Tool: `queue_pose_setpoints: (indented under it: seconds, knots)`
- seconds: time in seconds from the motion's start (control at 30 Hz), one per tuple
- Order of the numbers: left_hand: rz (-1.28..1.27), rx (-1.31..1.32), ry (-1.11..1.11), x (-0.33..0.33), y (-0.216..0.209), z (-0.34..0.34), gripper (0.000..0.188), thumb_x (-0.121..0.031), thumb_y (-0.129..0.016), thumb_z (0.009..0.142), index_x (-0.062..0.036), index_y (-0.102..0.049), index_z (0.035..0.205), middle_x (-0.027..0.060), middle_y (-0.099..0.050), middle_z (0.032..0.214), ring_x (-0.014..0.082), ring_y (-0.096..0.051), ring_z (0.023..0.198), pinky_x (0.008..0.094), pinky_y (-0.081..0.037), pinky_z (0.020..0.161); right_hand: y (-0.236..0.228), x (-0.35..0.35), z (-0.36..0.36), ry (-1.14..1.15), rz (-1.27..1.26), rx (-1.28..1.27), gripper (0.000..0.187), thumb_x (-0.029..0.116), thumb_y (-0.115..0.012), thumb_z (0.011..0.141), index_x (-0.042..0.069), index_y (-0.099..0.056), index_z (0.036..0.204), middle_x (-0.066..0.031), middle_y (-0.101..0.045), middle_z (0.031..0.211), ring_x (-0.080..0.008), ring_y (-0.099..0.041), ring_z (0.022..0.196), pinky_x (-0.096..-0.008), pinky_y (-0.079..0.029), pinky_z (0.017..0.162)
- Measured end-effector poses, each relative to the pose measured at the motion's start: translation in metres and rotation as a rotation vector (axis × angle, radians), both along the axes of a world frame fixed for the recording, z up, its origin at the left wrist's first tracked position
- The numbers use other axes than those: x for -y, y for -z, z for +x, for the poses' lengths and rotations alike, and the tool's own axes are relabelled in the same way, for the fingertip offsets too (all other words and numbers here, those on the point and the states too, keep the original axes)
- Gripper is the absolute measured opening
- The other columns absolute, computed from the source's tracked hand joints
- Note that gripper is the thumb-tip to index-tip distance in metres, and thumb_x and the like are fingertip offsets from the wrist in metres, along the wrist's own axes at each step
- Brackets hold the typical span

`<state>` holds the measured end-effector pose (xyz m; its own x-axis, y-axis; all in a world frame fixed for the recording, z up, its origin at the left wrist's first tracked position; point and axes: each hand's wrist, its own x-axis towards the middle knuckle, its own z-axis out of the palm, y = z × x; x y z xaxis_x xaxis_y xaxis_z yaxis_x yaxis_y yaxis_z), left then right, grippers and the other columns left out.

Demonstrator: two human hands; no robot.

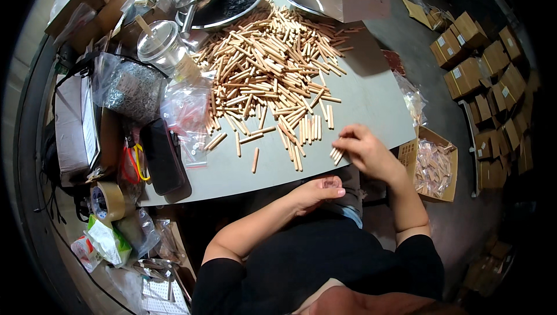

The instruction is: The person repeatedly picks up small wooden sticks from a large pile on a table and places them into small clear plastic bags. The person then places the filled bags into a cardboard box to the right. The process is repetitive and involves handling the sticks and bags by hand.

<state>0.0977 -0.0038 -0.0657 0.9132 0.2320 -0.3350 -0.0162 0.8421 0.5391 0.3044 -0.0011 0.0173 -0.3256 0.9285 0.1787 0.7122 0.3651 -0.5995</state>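
A large heap of short wooden dowels (267, 65) covers the middle of the grey table (371, 89), with several loose ones along its near side. My right hand (365, 149) is over the table's front edge, its fingers closed on several wooden dowels (336, 155) whose ends stick out below the fingertips. In front of my body, just off the edge, my left hand (316, 194) is closed around a small clear plastic bag (332, 183). Most of that bag is hidden by the fingers, and I cannot tell what is in it.
Left on the table are a phone (161, 155), small clear bags (188, 112), a bag of metal parts (133, 86) and a lidded plastic cup (159, 42). Metal bowls (258, 10) stand at the back. A carton of packed bags (432, 167) is right of the table.
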Motion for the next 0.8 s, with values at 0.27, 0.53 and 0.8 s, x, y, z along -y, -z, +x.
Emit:
queue_pose_setpoints:
  seconds: [0.27, 0.53, 0.8]
  knots:
    - [-0.102, 0.107, -0.028, -0.003, -0.012, -0.007, 0.043, -0.02, -0.076, 0.089, -0.0058, -0.058, 0.125, 0.0039, -0.061, 0.112, 0.0128, -0.059, 0.104, 0.0295, -0.049, 0.093, -0.013, 0.03, -0.019, -0.262, -0.27, -0.231, 0.035, -0.004, -0.067, 0.079, 0.004, -0.068, 0.113, -0.0155, -0.062, 0.115, -0.0321, -0.063, 0.104, -0.0364, -0.053, 0.089]
    - [0.116, 0.166, -0.045, -0.004, -0.012, -0.01, 0.049, -0.025, -0.076, 0.09, -0.0041, -0.053, 0.128, -0.0005, -0.057, 0.11, 0.0067, -0.053, 0.101, 0.0238, -0.045, 0.089, -0.014, 0.024, -0.02, -0.243, -0.234, -0.266, 0.028, -0.002, -0.065, 0.083, 0.001, -0.068, 0.111, -0.0141, -0.063, 0.114, -0.0308, -0.062, 0.104, -0.0375, -0.051, 0.092]
    - [0.383, 0.19, -0.028, -0.002, -0.008, -0.02, 0.05, -0.026, -0.073, 0.093, -0.0009, -0.05, 0.129, 0.006, -0.061, 0.119, 0.013, -0.058, 0.108, 0.0274, -0.047, 0.093, -0.034, 0.027, -0.031, -0.275, -0.063, -0.225, 0.016, 0.003, -0.074, 0.078, 0.003, -0.069, 0.093, -0.0112, -0.063, 0.107, -0.0296, -0.06, 0.103, -0.0393, -0.05, 0.089]
